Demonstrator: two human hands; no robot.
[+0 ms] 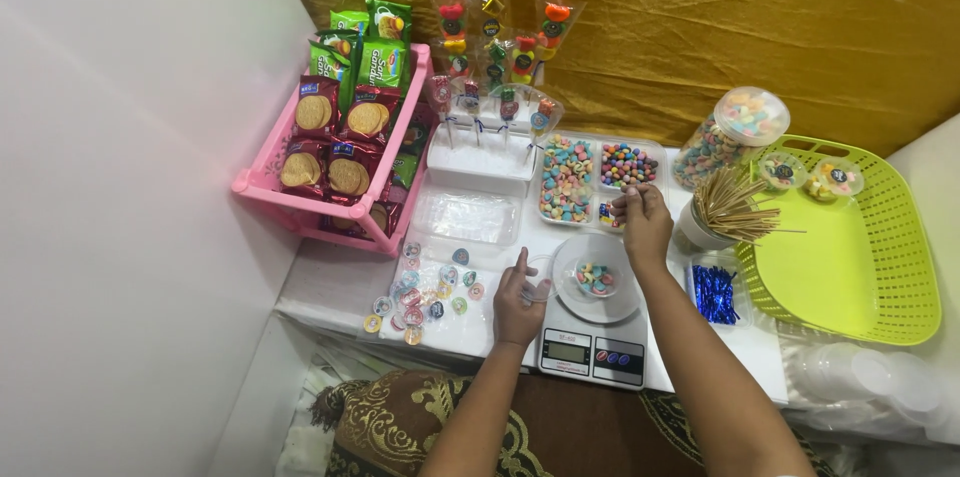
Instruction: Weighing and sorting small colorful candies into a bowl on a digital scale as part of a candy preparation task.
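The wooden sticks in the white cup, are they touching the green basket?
Cannot tell. In the head view the wooden sticks fan toward the green basket rim, their tips overlapping it, but height is unclear.

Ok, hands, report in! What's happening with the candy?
Left hand beside the scale, holding a clear lid. Right hand pinching candy over the divided tray. Small cup of candies on the scale. Nothing in the way.

Pink rack [262, 185], lime-green basket [880, 267], white scale [592, 349], mustard-gold backdrop cloth [760, 17], pastel multicoloured candies [567, 180], blue foil ties [715, 294].

Both forearms are bare to the elbow, with no sleeves, rings, watch or gloves on either hand [519, 309].
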